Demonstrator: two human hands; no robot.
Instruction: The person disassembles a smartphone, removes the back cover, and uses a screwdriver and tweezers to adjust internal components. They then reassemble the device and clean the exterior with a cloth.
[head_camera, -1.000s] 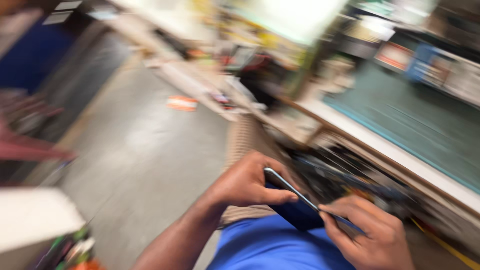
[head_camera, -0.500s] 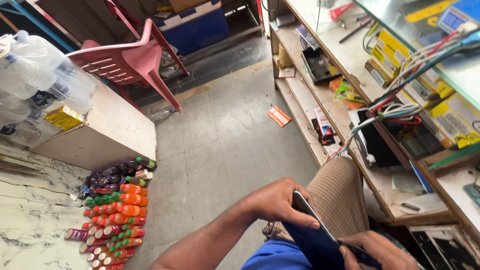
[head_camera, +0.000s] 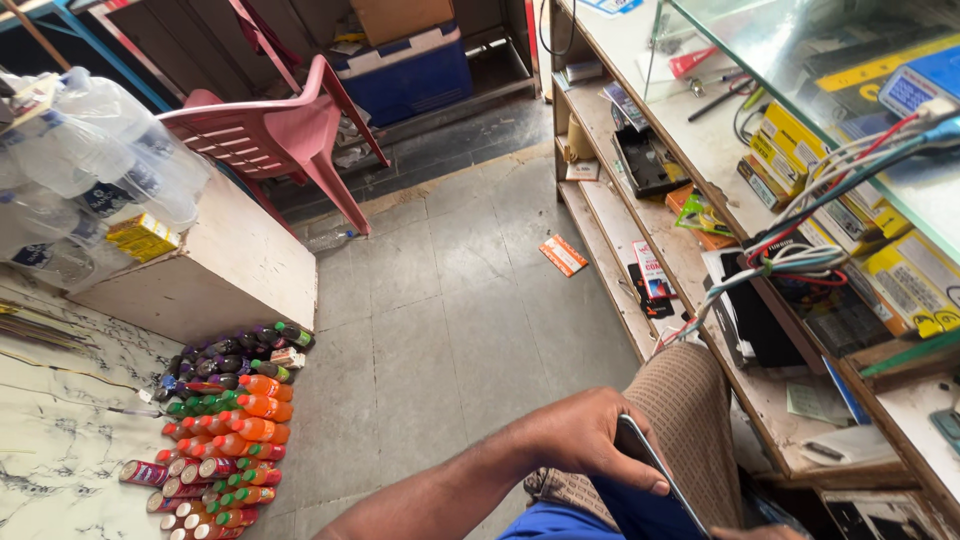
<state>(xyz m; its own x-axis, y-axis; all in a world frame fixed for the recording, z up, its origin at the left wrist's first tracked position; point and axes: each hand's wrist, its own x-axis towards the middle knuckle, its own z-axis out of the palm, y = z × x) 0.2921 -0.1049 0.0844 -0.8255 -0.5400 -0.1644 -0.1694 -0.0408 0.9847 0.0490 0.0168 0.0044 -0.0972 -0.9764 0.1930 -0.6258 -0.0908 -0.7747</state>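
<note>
The left hand grips a phone at the bottom of the view, fingers curled over its top edge and thumb laid along the near side, so the slab stands on edge and tilts toward the person's lap. That hold steadies the upper end and leaves the lower end free for the other hand. Of the right hand only a sliver shows at the bottom edge, just beside the phone's lower end; whether it is open or closed around the phone I cannot tell. The phone sits over the person's knee, close to the shelves on the right, where boxes and a bundle of cables lie. To the left, bottles lie packed on the floor, and a pink chair stands farther back.
</note>
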